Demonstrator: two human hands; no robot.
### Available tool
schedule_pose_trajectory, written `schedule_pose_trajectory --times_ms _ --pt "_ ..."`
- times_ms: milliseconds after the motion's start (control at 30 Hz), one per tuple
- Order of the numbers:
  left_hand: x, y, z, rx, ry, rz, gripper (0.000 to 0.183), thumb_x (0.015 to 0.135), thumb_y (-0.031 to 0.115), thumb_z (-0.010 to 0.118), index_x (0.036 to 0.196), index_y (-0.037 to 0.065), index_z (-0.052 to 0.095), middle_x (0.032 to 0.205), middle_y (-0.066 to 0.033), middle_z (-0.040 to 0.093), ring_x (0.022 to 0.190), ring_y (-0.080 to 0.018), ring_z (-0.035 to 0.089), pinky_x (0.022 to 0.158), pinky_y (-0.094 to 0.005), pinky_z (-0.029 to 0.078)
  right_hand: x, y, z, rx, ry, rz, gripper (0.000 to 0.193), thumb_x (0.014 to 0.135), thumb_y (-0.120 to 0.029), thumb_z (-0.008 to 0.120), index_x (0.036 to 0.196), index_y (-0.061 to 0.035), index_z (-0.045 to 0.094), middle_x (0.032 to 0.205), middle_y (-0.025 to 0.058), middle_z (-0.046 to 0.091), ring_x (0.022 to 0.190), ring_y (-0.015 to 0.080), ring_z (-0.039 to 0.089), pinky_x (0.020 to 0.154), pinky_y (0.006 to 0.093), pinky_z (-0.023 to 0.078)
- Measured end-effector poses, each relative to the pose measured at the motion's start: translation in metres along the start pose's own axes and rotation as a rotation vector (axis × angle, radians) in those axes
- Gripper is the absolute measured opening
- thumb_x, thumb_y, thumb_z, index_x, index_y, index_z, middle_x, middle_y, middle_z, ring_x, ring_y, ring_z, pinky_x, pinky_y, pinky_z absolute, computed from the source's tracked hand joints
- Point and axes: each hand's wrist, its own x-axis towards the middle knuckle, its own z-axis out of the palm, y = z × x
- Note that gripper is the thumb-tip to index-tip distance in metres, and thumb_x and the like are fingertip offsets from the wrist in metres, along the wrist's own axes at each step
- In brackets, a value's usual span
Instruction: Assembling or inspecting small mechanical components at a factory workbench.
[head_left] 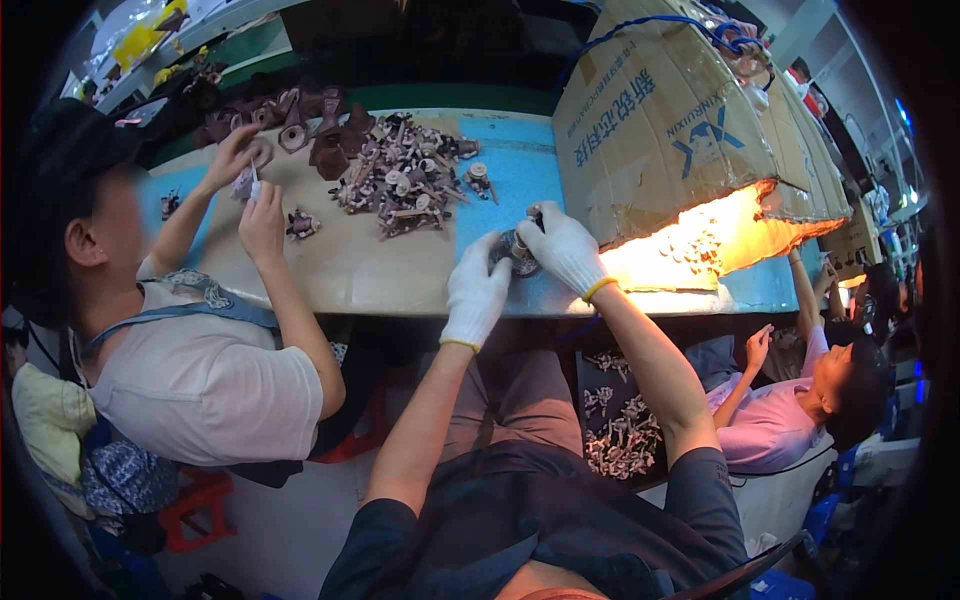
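My left hand [474, 292] and my right hand [564, 252] wear white gloves with yellow cuffs. Between them, over the blue table mat, they grip a dark rounded part [515, 254]; its exact kind is unclear, and the fingers cover some of it. The fingers of both hands are closed around it. A small brown-and-cream assembled piece [480, 183] lies just beyond my hands. To its left is a heap of similar small pieces [405, 180], with larger dark brown cup-like parts [330, 125] behind.
At right, a cardboard box [650, 110] stands open at its lower side, brightly lit, with small pieces [700, 250] inside. A dark tray of small parts [625, 440] sits below the table edge. A co-worker [200, 370] works at left, another [780, 410] sits at right.
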Motion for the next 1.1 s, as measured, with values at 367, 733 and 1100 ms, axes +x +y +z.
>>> schedule_pose_trajectory --times_ms 367,733,1100 --pt "0.020 0.002 0.006 -0.057 -0.156 -0.028 0.036 0.100 0.016 0.066 0.134 0.003 0.068 0.124 -0.0198 0.074 0.113 -0.0341 0.072 0.098 -0.0421 0.056 0.004 -0.030 -0.017 -0.401 -0.185 -0.164 0.047 0.102 -0.040 0.056 0.127 -0.0006 0.061 0.106 0.0300 0.075 0.101 0.0483 0.072 0.092 0.0562 0.056" --pt "0.015 -0.008 0.006 -0.087 -0.115 0.125 0.030 0.099 0.009 0.062 0.127 0.005 0.071 0.120 -0.0186 0.072 0.111 -0.0386 0.070 0.097 -0.0429 0.056 0.016 0.009 -0.007 -0.173 -0.072 -0.127 0.040 0.102 -0.037 0.054 0.109 0.0011 0.064 0.100 0.0294 0.075 0.097 0.0473 0.074 0.090 0.0549 0.057" --pt "0.043 0.040 0.013 -0.453 0.129 0.020 0.036 0.100 0.029 0.068 0.122 0.001 0.073 0.117 -0.0183 0.075 0.108 -0.0298 0.073 0.097 -0.0403 0.055 0.010 -0.015 -0.001 -0.567 -0.068 -0.355 0.027 0.095 -0.026 0.064 0.107 -0.0014 0.066 0.090 0.0213 0.077 0.080 0.0391 0.078 0.069 0.0532 0.062"
